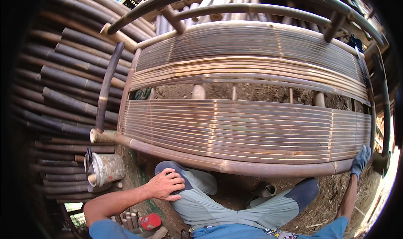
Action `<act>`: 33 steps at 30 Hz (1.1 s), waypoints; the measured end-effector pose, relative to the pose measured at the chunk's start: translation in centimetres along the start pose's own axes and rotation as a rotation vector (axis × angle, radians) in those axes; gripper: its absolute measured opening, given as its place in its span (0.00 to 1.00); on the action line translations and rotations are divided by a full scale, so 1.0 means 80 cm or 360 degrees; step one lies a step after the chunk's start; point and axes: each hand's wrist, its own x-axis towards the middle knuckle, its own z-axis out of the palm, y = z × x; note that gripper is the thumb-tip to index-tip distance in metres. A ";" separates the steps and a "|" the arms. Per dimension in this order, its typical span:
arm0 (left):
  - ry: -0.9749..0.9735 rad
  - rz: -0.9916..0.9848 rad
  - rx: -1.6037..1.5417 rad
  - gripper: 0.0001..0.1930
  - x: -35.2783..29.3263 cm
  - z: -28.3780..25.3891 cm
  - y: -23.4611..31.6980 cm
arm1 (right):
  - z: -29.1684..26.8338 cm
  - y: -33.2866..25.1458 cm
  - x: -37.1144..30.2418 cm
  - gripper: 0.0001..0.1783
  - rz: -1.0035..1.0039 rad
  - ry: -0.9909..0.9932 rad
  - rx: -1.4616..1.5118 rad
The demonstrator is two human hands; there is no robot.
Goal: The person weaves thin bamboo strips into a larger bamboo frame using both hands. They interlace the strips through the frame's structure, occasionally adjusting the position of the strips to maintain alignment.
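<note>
Bamboo bench point(224, 166), before the knees point(308, 188): front slats point(268, 132) and rear slats point(235, 41) laid; middle gap apparently unfilled. Left hand point(168, 184): loosely spread, on knee. Right hand point(361, 160): gloved, at bench corner; grip unclear.

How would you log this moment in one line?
left hand: bare, on knee; right hand: gloved, at bench corner; seat slats: gap along middle; bucket: at left

Gloved right grip point(361, 160) apparently against the bamboo bench point(235, 130)
</note>
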 end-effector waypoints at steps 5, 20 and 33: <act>0.0295 0.0085 -0.0304 0.16 -0.059 0.016 -0.030 | -0.095 -0.164 -0.075 0.15 -0.0014 -0.0319 0.0084; -0.0707 -0.1004 -0.0727 0.34 -0.120 -0.100 0.111 | -0.697 -0.133 -0.053 0.30 0.1277 -0.1883 -0.0739; -0.1236 -0.0823 -0.0706 0.37 -0.177 -0.237 0.088 | -0.859 -0.531 -0.033 0.37 0.0320 -0.2242 0.0611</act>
